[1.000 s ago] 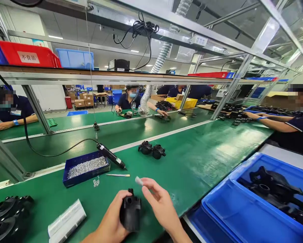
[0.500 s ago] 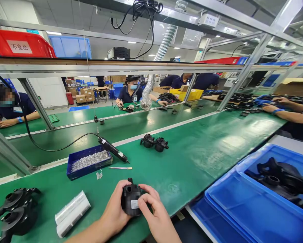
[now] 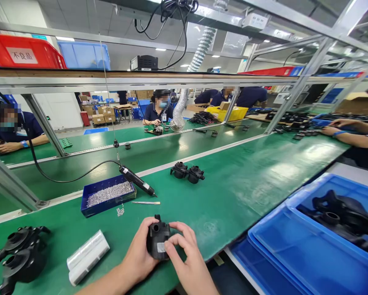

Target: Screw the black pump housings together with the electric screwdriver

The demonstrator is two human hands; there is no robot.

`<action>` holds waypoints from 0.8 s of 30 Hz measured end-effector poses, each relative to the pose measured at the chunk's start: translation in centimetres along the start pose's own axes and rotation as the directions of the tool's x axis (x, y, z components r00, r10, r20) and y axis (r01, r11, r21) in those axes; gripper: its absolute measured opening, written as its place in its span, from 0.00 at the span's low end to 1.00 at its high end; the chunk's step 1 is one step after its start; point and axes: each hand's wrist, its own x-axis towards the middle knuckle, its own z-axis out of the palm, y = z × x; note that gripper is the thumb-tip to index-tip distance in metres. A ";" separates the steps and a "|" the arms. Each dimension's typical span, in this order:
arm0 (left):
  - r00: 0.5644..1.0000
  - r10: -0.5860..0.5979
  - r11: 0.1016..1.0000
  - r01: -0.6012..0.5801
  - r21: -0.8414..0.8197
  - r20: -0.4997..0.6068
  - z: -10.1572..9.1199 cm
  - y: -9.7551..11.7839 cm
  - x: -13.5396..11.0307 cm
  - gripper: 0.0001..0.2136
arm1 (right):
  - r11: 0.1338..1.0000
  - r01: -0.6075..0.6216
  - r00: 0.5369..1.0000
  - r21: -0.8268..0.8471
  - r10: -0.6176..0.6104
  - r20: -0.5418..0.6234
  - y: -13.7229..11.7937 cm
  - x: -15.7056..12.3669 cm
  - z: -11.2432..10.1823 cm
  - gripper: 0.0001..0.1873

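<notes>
My left hand [image 3: 141, 250] is wrapped round a small black plastic housing [image 3: 156, 233], its round opening facing up. A white label [image 3: 161, 247] sits on the housing's near side. With thumb and fingers pinched together, my right hand [image 3: 186, 254] is at the label's right edge, and its forefinger lies near the housing's upper side. Beyond my hands are a thin stick with a pale tip [image 3: 146, 203] and a few loose small silver pieces [image 3: 120, 211]. Two clear-wrapped white rolls [image 3: 88, 257] lie to the left.
A black electric screwdriver [image 3: 137, 180] leans on a blue box [image 3: 88, 209] of small metal pieces. Black housings stand ahead [image 3: 186, 173] and at left [image 3: 24, 254]. Blue bins [image 3: 282, 246] with black parts [image 3: 340, 213] are at right. Co-workers sit across and at far right [image 3: 349, 137].
My right thumb has shifted slightly left and up with the housing, staying at the label's edge. A co-worker across the bench has drawn an outstretched arm in. My left hand keeps its hold.
</notes>
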 end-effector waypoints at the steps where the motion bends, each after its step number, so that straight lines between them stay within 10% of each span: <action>1: 1.000 0.004 1.000 -0.004 0.008 0.001 0.0 0.1 0.0 0.30 | 0.999 0.035 0.999 -0.038 -0.036 -0.025 -0.2 0.0 0.0 0.13; 9: 0.999 0.018 0.997 -0.020 0.069 0.032 -0.4 0.5 0.1 0.27 | 0.907 0.273 0.925 -0.319 -0.339 -0.173 -1.9 -0.3 -0.4 0.06; 24: 1.000 -0.008 1.000 0.008 -0.029 -0.020 0.1 0.2 0.0 0.27 | 0.996 0.001 0.997 -0.091 -0.008 -0.080 -1.1 0.7 -1.0 0.13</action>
